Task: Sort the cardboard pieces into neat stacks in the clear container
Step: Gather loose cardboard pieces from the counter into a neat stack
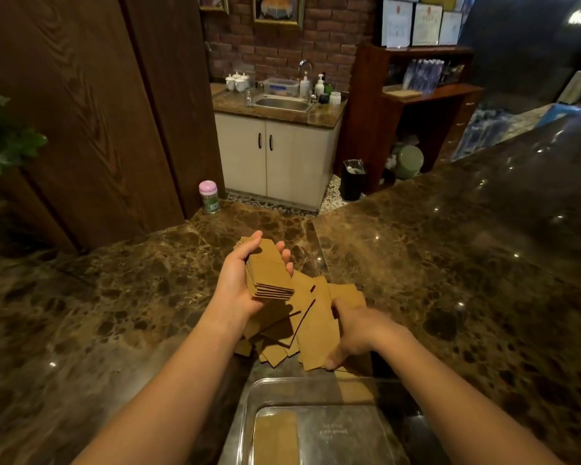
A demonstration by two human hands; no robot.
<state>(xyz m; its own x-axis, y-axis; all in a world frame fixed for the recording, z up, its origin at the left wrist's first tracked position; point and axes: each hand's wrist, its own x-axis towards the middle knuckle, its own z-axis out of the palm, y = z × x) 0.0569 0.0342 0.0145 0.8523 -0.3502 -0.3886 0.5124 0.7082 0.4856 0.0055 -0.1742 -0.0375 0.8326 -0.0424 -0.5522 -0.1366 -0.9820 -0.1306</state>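
My left hand (240, 280) holds a squared-up stack of brown cardboard pieces (270, 275) above the counter, thumb on one side and fingers on the other. Beneath it a loose pile of cardboard pieces (302, 323) lies scattered on the dark marble counter. My right hand (354, 330) rests on the right side of that pile and pinches one large piece (316, 344) at its near edge. A clear container (249, 411) sits at the near edge of the counter. Inside it, on the left, lies a stack of cardboard (275, 437).
The marble counter (114, 297) runs left and right in an L shape. A small jar with a pink lid (209, 196) stands at its far edge. A green plant (4, 139) is at the left. Behind are a sink cabinet (275, 156) and a black bin (353, 179).
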